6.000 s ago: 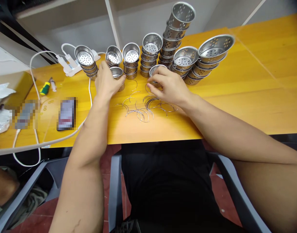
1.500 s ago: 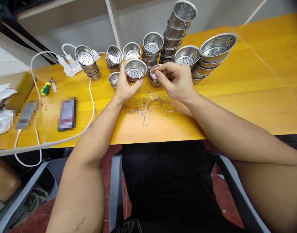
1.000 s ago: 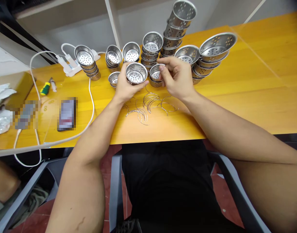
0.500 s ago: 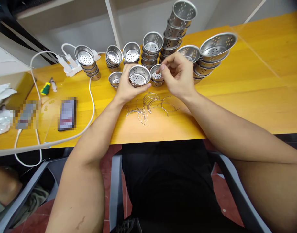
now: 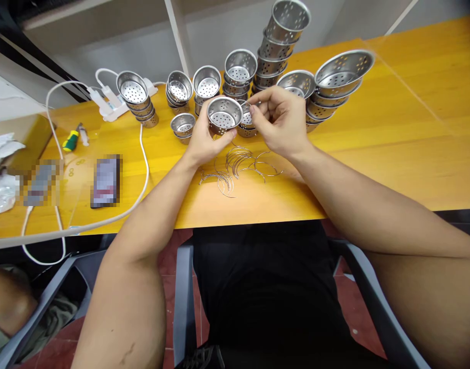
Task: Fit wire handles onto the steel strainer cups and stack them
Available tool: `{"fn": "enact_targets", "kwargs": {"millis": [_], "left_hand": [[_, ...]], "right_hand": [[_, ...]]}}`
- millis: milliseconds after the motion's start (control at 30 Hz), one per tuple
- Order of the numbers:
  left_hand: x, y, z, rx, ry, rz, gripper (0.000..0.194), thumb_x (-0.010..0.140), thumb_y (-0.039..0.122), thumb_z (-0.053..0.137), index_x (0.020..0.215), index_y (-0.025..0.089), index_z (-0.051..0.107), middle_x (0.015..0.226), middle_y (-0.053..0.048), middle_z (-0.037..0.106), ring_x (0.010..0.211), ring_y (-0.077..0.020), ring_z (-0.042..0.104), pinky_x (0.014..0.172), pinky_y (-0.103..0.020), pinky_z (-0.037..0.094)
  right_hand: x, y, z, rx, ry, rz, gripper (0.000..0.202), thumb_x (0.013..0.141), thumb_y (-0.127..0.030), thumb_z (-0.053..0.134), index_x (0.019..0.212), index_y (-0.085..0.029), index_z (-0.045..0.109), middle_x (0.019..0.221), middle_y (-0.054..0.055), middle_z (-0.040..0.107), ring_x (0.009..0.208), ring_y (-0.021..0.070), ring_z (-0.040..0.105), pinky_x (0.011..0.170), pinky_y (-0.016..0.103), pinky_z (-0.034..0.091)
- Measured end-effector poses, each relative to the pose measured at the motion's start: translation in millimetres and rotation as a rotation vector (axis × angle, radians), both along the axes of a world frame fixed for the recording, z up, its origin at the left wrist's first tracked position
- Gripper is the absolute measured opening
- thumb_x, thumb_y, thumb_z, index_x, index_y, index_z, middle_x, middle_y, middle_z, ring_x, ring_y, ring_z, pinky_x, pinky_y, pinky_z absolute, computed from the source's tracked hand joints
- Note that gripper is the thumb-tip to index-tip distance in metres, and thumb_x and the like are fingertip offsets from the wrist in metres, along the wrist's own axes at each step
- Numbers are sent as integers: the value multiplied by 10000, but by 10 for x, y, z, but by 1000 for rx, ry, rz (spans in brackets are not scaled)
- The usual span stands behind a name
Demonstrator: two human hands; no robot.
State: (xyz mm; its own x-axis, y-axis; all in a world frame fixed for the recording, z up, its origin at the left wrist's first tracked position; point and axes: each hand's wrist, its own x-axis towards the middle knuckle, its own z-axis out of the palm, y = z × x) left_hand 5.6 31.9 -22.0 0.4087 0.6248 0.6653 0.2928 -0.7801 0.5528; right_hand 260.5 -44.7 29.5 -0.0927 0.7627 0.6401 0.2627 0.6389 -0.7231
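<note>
My left hand (image 5: 203, 142) is wrapped round a small perforated metal cup (image 5: 225, 117), its open top tilted toward me. Just to the right, my right hand (image 5: 283, 120) pinches a thin curved wire (image 5: 246, 103) between thumb and forefinger, close to the cup's right rim. Whether the wire touches the rim I cannot tell. Below both hands lies a loose pile of curved wires (image 5: 238, 163) on the yellow table (image 5: 258, 207). Another perforated cup (image 5: 247, 119) stands behind the held one, partly covered by it and my right fingers.
Stacks of perforated cups line the back, including a tall stack (image 5: 278, 47) and a leaning one (image 5: 337, 89). At left are a power strip (image 5: 114, 105), a white cable (image 5: 146, 169), a green-yellow screwdriver (image 5: 71, 140) and a blurred phone (image 5: 105, 182). Someone's knee (image 5: 12, 302) shows lower left.
My left hand has brought the cup slightly up and right, nearer my right hand. The right fingers have shifted a little, and the wire in them shows more clearly.
</note>
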Motion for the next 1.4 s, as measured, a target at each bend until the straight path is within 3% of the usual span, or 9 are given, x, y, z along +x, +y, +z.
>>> {"fn": "enact_targets", "kwargs": {"millis": [133, 433, 633, 800, 1000, 1200, 1333, 1400], "left_hand": [[12, -39, 9, -32, -2, -10, 981, 1033, 973, 773, 1753, 387, 457, 1614, -118, 720, 1529, -365, 800, 1369, -631, 662], [62, -77, 1, -22, -9, -51, 960, 1007, 959, 833, 1689, 371, 499, 1627, -118, 697, 1557, -371, 788, 1385, -625, 658], [70, -110, 2, -13, 28, -90, 1147, 871, 1001, 942, 1711, 385, 463, 1643, -110, 684, 1572, -383, 773, 1389, -610, 649], [88, -189, 38, -15, 38, -106, 1121, 927, 1040, 845, 1730, 375, 435, 1668, -125, 667, 1590, -378, 743, 1388, -597, 624], [100, -294, 123, -46, 57, -50, 1086, 917, 987, 909, 1689, 341, 503, 1647, -143, 705, 1571, -384, 744, 1378, -582, 613], [82, -311, 167, -138, 32, -40, 982, 948, 1051, 802, 1564, 306, 635, 1443, -103, 801, 1405, -368, 826, 1267, -590, 675], [55, -306, 179, -162, 20, -104, 935, 988, 1073, 713, 1540, 321, 643, 1385, -82, 800, 1397, -377, 831, 1234, -605, 677], [48, -320, 192, -142, 17, -157, 933, 995, 1074, 701, 1559, 335, 628, 1402, -76, 787, 1409, -376, 830, 1231, -601, 684]], "right_hand": [[7, 16, -10, -5, 0, -7, 597, 1130, -918, 736, 1231, -331, 768, 829, 31, 706, 819, 272, 674, 749, 470, 622], [-75, -25, 15, 1, -21, -26, 586, 1125, -880, 769, 1198, -304, 849, 798, 36, 607, 731, 269, 613, 715, 465, 641], [-77, -3, 14, -1, -12, -51, 544, 1100, -822, 843, 1131, -280, 873, 762, 32, 607, 691, 245, 577, 712, 460, 649], [-85, -65, 86, -60, -22, -80, 474, 1068, -757, 899, 1104, -285, 869, 774, 38, 652, 719, 260, 631, 735, 454, 659], [-159, -89, 81, -84, -17, -86, 510, 1090, -781, 860, 1218, -288, 841, 783, 28, 627, 739, 272, 651, 796, 473, 675], [-168, -162, 198, -118, 32, 62, 704, 1070, -1004, 710, 1104, -310, 823, 941, 93, 769, 926, 324, 772, 851, 503, 717], [-100, -194, 268, -134, 14, 249, 779, 959, -1069, 814, 1171, -320, 832, 1137, 99, 839, 1055, 336, 828, 912, 522, 745], [-78, -182, 253, -159, -6, 292, 786, 928, -1069, 852, 1167, -322, 809, 1125, 83, 827, 1029, 320, 824, 896, 514, 753]]}}
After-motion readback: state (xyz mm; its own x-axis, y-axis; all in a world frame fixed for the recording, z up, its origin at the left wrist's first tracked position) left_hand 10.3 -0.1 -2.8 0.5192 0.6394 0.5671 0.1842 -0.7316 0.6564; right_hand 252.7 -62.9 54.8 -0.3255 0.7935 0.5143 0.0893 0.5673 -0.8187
